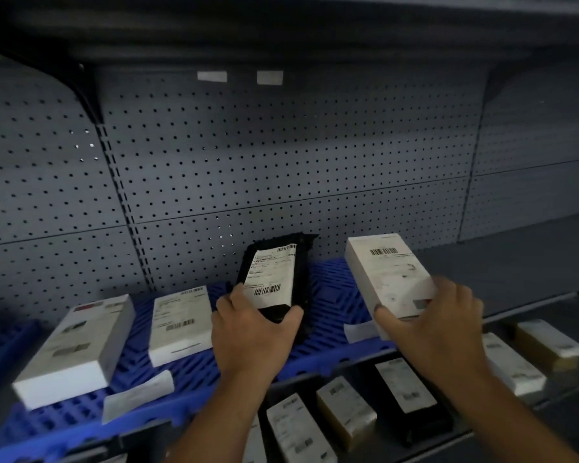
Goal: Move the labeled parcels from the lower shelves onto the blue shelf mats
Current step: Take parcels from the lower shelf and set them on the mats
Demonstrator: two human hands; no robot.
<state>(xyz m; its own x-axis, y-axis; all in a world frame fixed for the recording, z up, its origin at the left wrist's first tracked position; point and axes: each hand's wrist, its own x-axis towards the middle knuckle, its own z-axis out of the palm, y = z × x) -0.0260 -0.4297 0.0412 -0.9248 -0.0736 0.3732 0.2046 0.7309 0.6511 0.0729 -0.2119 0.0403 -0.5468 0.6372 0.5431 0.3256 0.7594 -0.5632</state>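
Observation:
My left hand grips the near end of a black parcel with a white barcode label, held tilted over the blue shelf mat. My right hand grips the near end of a white labeled box, raised above the mat's right end. Two white labeled boxes lie flat on the mat: one at the left, one left of centre. On the lower shelf several labeled parcels lie in a row, among them a white one, a tan one and a black one.
A grey pegboard back wall stands behind the mat, and a dark upper shelf overhangs. To the right the shelf surface is bare grey metal. White paper tags sit along the mat's front edge.

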